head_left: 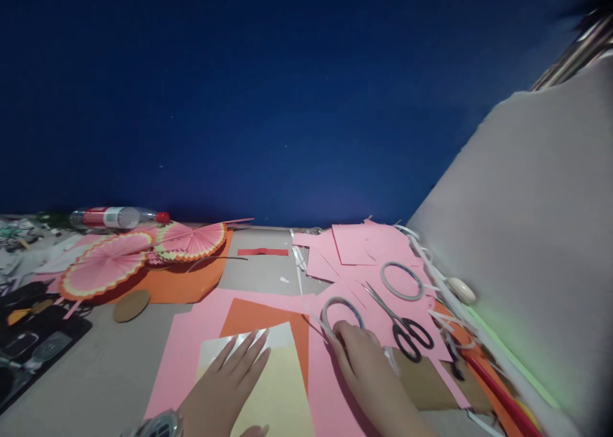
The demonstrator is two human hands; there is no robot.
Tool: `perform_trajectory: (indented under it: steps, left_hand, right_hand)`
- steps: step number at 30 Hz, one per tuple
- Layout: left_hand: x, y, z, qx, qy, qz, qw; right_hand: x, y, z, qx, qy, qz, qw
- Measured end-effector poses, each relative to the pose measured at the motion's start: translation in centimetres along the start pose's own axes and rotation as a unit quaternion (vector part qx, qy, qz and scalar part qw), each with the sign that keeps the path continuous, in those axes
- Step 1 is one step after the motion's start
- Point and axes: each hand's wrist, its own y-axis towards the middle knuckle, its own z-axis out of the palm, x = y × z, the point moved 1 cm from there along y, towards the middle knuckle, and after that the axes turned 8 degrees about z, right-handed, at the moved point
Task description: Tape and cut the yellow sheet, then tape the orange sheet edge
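a deep blue wall [287,105] backs the grey table [127,367].

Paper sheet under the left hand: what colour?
The paper sheet is mostly pale yellow, whitish along its far edge; head view shows it best.

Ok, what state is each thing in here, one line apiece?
Scissors: lying flat, blades closed or nearly so
Bottle: on its side, red cap on
Left paper fan: spread open
Right paper fan: spread open
Near tape roll: gripped by the right hand
Far tape roll: lying on pink paper
Yellow sheet: flat, left hand resting on it
Red strip: lying flat
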Motion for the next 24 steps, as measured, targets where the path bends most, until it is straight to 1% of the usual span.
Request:
perform_trajectory:
  steps: [2,7,13,17,19,20,21,23,24]
  left_hand:
    - [0.0,0.2,-0.3,-0.007,0.016,0.000,1.000]
    - [0.1,0.3,-0.9,0.003,0.026,0.001,1.000]
    - [0.1,0.1,-0.7,0.013,0.026,0.005,1.000]
    - [0.0,0.4,-0.9,0.004,0.014,0.010,1.000]
    - [0.1,0.6,-1.8,0.008,0.009,0.002,1.000]
    - [0.2,0.7,-2.7,0.011,0.006,-0.002,1.000]
    - [0.5,0.8,-3.6,0.040,0.000,-0.029,0.999]
    - [1.0,0.8,-5.9,0.033,-0.034,-0.052,0.998]
    - [1.4,0.7,-7.0,0.029,-0.058,-0.103,0.993]
  right_hand:
    - [0.0,0.0,0.0,0.002,0.003,0.001,1.000]
    - [0.0,-0.2,0.1,-0.002,0.004,-0.001,1.000]
    - [0.2,-0.2,0.0,-0.001,-0.003,0.008,1.000]
    - [0.3,-0.1,0.1,-0.005,-0.016,0.005,1.000]
    - [0.1,-0.1,0.3,-0.010,-0.020,0.000,1.000]
    - [-0.1,-0.1,0.5,-0.012,-0.020,-0.004,1.000]
    - [-0.3,-0.1,0.7,-0.016,-0.018,-0.009,1.000]
    - [-0.8,-0.1,1.0,-0.020,-0.011,-0.008,1.000]
    - [-1.0,0.0,1.1,-0.018,-0.009,-0.005,1.000]
